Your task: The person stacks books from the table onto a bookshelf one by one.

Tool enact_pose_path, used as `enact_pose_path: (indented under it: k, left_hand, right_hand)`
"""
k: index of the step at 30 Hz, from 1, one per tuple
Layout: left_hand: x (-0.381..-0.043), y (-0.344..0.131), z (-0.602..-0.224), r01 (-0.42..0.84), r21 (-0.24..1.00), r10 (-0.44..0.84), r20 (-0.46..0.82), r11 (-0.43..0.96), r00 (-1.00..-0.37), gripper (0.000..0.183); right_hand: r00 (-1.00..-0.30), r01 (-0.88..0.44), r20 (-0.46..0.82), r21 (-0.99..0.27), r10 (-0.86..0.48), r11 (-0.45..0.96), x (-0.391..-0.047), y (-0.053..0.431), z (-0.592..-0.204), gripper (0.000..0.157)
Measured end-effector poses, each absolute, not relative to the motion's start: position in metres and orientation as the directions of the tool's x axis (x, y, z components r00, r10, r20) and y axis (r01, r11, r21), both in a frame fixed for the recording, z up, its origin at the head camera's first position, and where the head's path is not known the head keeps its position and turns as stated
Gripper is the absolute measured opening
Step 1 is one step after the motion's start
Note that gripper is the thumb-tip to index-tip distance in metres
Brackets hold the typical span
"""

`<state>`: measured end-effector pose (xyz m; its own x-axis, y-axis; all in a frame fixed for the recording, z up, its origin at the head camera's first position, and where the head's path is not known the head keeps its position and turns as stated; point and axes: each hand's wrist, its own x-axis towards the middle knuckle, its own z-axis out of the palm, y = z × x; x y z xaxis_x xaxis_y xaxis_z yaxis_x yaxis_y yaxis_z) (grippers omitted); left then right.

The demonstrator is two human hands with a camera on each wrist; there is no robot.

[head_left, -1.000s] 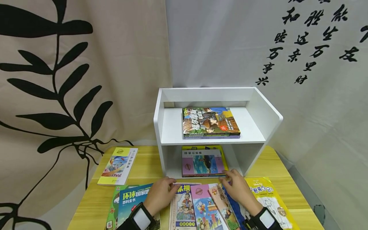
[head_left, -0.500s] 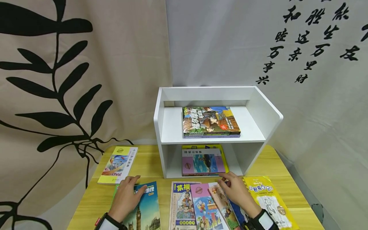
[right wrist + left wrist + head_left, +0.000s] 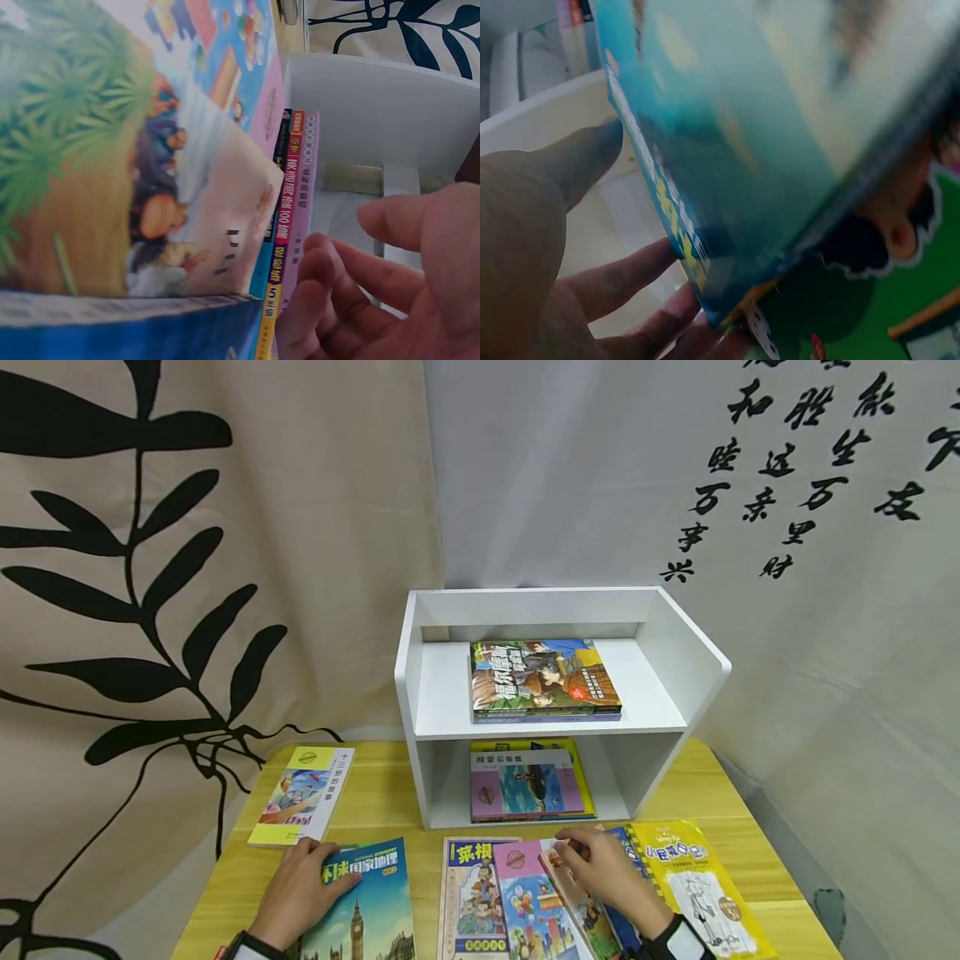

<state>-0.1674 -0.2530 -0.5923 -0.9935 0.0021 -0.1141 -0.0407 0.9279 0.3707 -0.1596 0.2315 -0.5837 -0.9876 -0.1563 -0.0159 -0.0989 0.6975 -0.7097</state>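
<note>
Left hand [image 3: 296, 889]: thumb and fingers spread apart, touching the top edge of the blue geography book [image 3: 367, 906] near its left corner; I can't tell whether any fingertip reaches beneath.
Blue geography book: face up at the left of the front row, over a green book [image 3: 817, 307] I pick up in the left wrist view.
Right hand [image 3: 611, 872]: above the upper end of the tan book [image 3: 583, 910], thumb and index apart, other fingers loosely bent; contact I can't confirm.
Tan book: slanted, overlapping the pink book [image 3: 532, 906].
Row neighbours: comic-cover book [image 3: 477, 893] left of the pink book, yellow book [image 3: 705, 897] at far right.
White shelf [image 3: 444, 693]: upper stack [image 3: 543, 681] and lower stack [image 3: 528, 785], both lying flat.
Wooden table [image 3: 382, 793], back left: yellow-and-white book [image 3: 302, 793], face up.
</note>
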Motion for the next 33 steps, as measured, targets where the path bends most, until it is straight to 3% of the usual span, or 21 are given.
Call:
enact_pose_path:
  k: [13,33]
  left_hand:
    - [-0.184,-0.263,-0.598,-0.012,0.404,0.063,-0.172,0.915,-0.983,0.081]
    - [-0.186,-0.266,-0.599,0.057,0.399,0.119,-0.133,0.915,-0.984,0.078]
  right_hand:
    - [-0.976,-0.126,-0.027,-0.741,-0.216,0.66,-0.157,0.233,-0.592,0.034]
    - [-0.977,-0.16,0.009,-0.685,-0.211,0.71,-0.155,0.231,-0.596,0.031]
